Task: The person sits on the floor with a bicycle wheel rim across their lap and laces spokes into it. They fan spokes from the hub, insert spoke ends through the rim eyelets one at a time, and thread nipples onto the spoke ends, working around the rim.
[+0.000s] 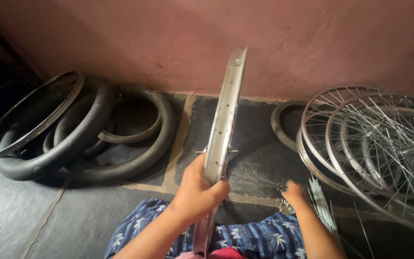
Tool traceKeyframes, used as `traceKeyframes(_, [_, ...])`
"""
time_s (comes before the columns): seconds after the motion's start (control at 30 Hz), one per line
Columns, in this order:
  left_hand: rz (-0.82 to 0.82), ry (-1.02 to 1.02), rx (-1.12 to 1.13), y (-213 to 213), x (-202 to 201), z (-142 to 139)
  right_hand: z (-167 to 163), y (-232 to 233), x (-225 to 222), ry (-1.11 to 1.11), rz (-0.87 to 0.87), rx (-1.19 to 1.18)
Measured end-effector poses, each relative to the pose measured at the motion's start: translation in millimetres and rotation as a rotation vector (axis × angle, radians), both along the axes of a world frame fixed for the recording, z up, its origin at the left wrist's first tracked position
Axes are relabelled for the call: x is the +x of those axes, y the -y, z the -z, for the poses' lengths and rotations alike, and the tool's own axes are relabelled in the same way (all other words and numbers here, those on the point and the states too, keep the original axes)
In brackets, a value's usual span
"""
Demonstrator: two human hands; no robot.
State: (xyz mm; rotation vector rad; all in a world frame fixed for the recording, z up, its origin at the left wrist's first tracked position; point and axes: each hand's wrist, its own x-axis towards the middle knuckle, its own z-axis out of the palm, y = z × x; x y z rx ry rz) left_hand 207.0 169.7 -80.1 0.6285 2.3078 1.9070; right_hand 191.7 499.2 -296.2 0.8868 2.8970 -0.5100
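A shiny metal bicycle rim (226, 105) stands upright on edge in front of me, its top near the pink wall. My left hand (196, 192) is wrapped around the rim's lower part. My right hand (295, 193) reaches down to the floor at the right, fingers closed over a small heap of metal spoke nipples (286, 204). A bundle of loose spokes (323, 206) lies just right of that hand. Whether the right hand holds a piece is hidden.
Black tyres and inner tubes (116, 139) with a bare rim (29, 115) lie piled at the left. Spoked wheels (374, 139) lean stacked at the right. A pink wall (168, 38) closes the back; my blue patterned lap (245, 235) is below.
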Motion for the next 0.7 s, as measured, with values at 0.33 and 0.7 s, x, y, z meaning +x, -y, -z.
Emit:
traceKeyframes(0.33, [-0.002, 0.103, 0.088, -10, -22, 4, 7, -17, -2, 0.314, 0.174, -0.009])
traceKeyframes(0.7, [-0.038, 0.141, 0.037, -15, -22, -7, 29, -22, -13, 0.327, 0.146, 0.009])
